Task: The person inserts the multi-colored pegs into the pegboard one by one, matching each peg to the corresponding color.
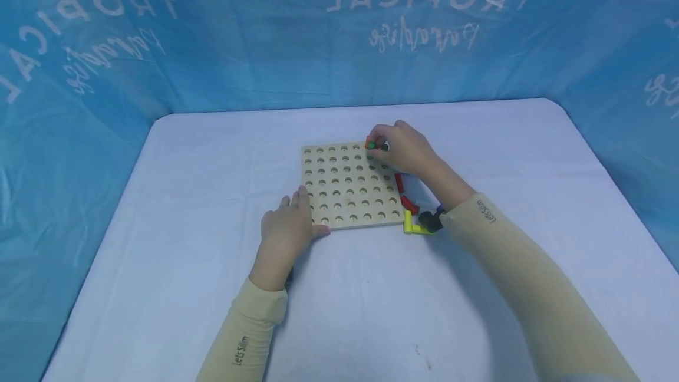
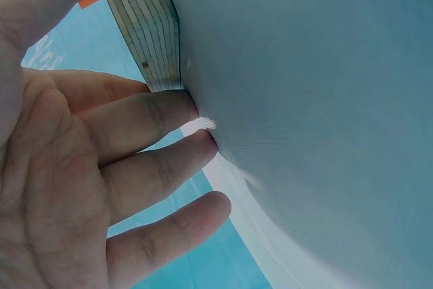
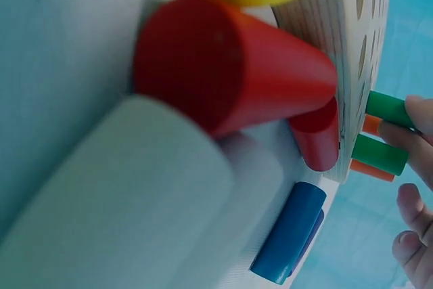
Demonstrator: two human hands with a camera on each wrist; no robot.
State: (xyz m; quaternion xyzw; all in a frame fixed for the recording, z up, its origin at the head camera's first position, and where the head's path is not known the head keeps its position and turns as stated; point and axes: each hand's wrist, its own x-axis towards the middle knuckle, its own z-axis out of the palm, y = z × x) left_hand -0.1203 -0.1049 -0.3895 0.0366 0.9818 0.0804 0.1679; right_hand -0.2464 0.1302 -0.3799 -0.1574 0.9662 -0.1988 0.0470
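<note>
My right hand [image 1: 405, 149] pinches a green peg [image 3: 389, 109] at the far right corner of a wooden pegboard [image 1: 342, 187] with rows of round holes. In the right wrist view, the peg stands against the board's holed face. A second green peg [image 3: 379, 155] sticks out beside it, with orange pegs [image 3: 372, 170] behind. My left hand [image 1: 286, 226] rests at the board's near left corner, its fingers extended along the left edge and the thumb at the front edge. In the left wrist view, fingertips [image 2: 203, 141] touch the white tabletop beside the board's layered side.
Right of the board lie red pegs [image 1: 409, 205], yellow pegs [image 1: 407, 221] and a dark object [image 1: 427, 221] near my right wrist. A blue peg [image 3: 287, 235] lies farther along, and a blurred pale cylinder [image 3: 115, 201] is close to the camera. Blue curtains [image 1: 339, 63] surround the table.
</note>
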